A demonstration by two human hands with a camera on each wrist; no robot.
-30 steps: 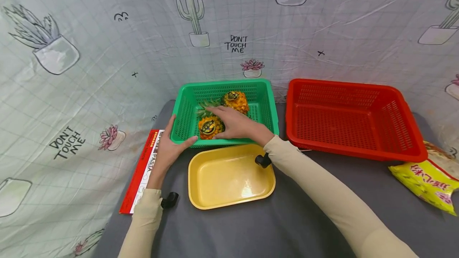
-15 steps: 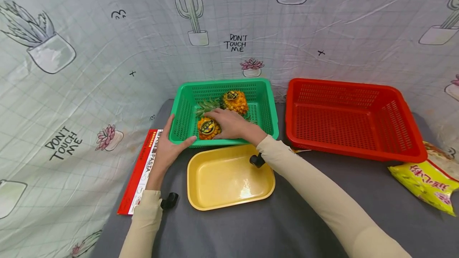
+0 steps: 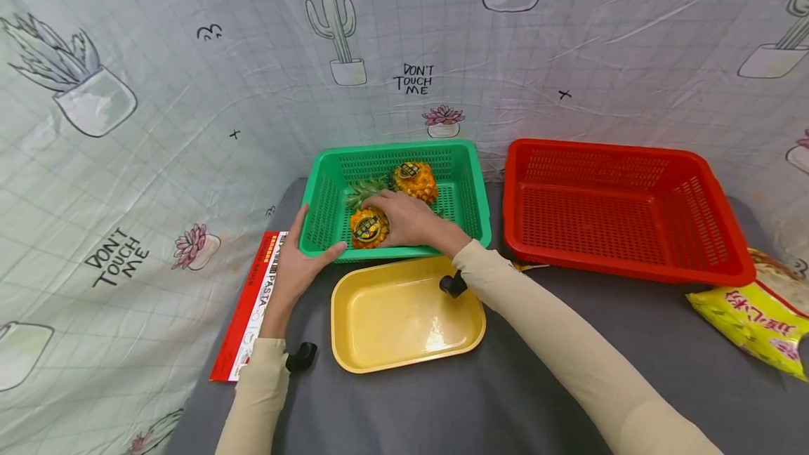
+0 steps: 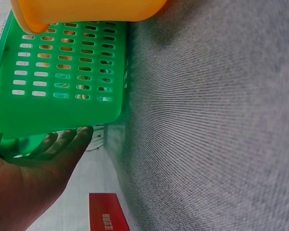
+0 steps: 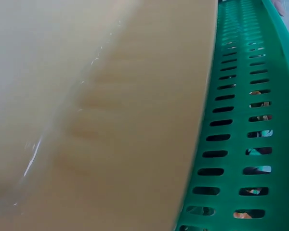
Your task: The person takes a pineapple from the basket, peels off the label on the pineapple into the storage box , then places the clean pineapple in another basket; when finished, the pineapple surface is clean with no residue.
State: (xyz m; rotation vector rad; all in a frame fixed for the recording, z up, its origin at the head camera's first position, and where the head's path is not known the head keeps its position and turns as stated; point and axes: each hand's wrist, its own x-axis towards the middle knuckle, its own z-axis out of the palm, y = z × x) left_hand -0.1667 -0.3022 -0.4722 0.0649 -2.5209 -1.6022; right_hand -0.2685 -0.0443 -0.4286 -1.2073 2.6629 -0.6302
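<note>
A small pineapple (image 3: 369,227) with a black label lies near the front wall of the green basket (image 3: 478,192). My right hand (image 3: 409,218) grips its right side, fingers over the top, thumb in front. A second pineapple (image 3: 415,180) lies behind it. At the basket's front left corner my left hand (image 3: 296,263) rests with thumb along the front rim and straight fingers along the left side; the left wrist view shows its fingers (image 4: 70,147) against the outer wall. In the right wrist view the yellow tray (image 5: 149,120) fills most of the picture, and the right hand is out of sight.
Right in front of the green basket stands the yellow tray. A red basket (image 3: 590,216) is to its right, with a yellow packet (image 3: 752,321) at that basket's front right corner. A red and white pasta box (image 3: 249,307) lies left of the left forearm. A printed curtain hangs behind.
My right hand has shifted slightly back to the right and its fingers have closed in on the front pineapple, baring more of its leaves. The left hand keeps its place at the basket corner.
</note>
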